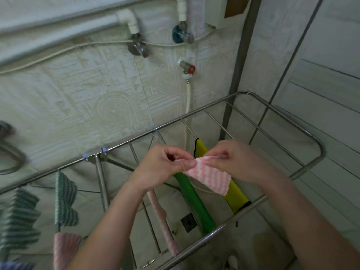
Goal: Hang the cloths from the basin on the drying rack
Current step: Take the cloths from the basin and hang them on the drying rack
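Observation:
A small pink-and-white striped cloth (210,176) hangs between my two hands above the steel drying rack (309,133). My left hand (165,164) pinches its top left edge and my right hand (233,160) pinches its top right edge. Under the cloth, a green cloth (196,205) and a yellow cloth (236,195) are draped over neighbouring rack bars. Another pink cloth (163,221) hangs over a bar to the left of them. The basin is not in view.
Green striped cloths (65,199) and a pink cloth (64,248) hang on the rack's left wing. Pipes and taps (187,69) run along the textured wall behind. A tall metal post (239,71) stands at the back right. A floor drain (188,222) lies below.

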`<state>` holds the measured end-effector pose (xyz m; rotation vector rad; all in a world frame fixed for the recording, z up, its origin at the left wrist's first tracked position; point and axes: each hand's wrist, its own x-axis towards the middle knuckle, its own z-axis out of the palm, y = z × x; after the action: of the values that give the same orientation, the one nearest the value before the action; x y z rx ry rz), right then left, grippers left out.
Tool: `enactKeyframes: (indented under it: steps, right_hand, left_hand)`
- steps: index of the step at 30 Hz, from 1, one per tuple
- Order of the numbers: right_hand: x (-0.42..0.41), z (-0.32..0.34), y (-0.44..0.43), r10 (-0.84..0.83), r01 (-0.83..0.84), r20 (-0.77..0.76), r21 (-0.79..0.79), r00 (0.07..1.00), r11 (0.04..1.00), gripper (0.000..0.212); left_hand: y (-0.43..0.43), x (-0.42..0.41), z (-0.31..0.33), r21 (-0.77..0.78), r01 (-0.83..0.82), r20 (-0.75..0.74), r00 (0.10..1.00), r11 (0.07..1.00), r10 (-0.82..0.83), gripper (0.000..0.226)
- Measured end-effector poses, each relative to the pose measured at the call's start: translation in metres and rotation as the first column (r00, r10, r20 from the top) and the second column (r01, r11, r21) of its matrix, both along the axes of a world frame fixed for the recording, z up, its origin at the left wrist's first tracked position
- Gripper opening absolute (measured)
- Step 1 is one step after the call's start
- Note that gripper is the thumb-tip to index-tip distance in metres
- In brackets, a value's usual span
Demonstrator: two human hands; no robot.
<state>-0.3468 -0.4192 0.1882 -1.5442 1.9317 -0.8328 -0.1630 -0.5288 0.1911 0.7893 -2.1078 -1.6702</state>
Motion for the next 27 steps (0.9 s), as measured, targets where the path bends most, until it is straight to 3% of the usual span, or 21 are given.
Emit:
enactKeyframes:
  steps: [4,6,8,10,11,14,17,20,23,25,27]
  right_hand:
    - [0.01,0.008,-0.011,0.074,-0.095,0.301,0.058,0.951,0.994,0.016]
    - [0.018,0.011,-0.018,0.11,-0.163,0.401,0.101,0.909,0.981,0.02]
    - [0.023,0.007,-0.02,0.123,-0.163,0.383,0.072,0.915,0.984,0.02]
    - [0.029,0.003,-0.027,0.087,-0.065,0.253,-0.095,0.963,0.993,0.021]
    - [0.032,0.002,-0.031,0.043,0.003,0.281,-0.161,0.959,0.987,0.021]
    - [0.033,0.009,-0.041,-0.074,0.191,0.584,-0.142,0.809,0.971,0.019]
    - [0.02,0.008,-0.055,-0.055,0.132,0.455,-0.139,0.889,0.982,0.017]
    - [0.002,0.012,-0.067,0.081,-0.055,0.232,-0.115,0.969,0.992,0.012]
    - [-0.019,0.018,-0.079,0.213,-0.213,-0.025,0.027,0.977,0.977,0.012]
    - [-0.03,0.023,-0.085,0.229,-0.225,-0.045,0.076,0.972,0.971,0.01]
    - [-0.038,0.027,-0.087,0.259,-0.266,0.099,0.074,0.961,0.961,0.014]
  left_hand:
    - [-0.011,0.024,0.008,0.034,0.174,0.022,0.984,0.984,-0.175,0.029]
    - [-0.018,0.035,0.008,0.004,0.103,-0.04,0.994,0.995,-0.103,0.017]
    - [-0.018,0.037,0.008,-0.029,0.014,-0.131,0.991,0.999,-0.018,0.011]
    - [-0.02,0.038,0.009,-0.061,-0.081,-0.212,0.975,0.995,0.067,0.031]
    - [-0.023,0.039,0.011,-0.045,-0.123,-0.235,0.966,0.991,0.109,0.039]
    - [-0.04,0.045,0.017,-0.027,-0.11,-0.166,0.981,0.994,0.104,0.034]
    - [-0.061,0.055,0.014,-0.083,-0.05,-0.042,0.998,0.995,0.047,0.013]
    - [-0.072,0.059,0.01,-0.042,-0.178,-0.143,0.975,0.983,0.17,0.01]
    - [-0.07,0.058,0.0,0.059,-0.27,-0.241,0.93,0.961,0.276,0.014]
    - [-0.065,0.054,-0.009,0.033,-0.313,-0.238,0.92,0.949,0.311,0.011]
    - [-0.059,0.052,-0.014,0.014,-0.386,-0.26,0.889,0.922,0.376,0.008]
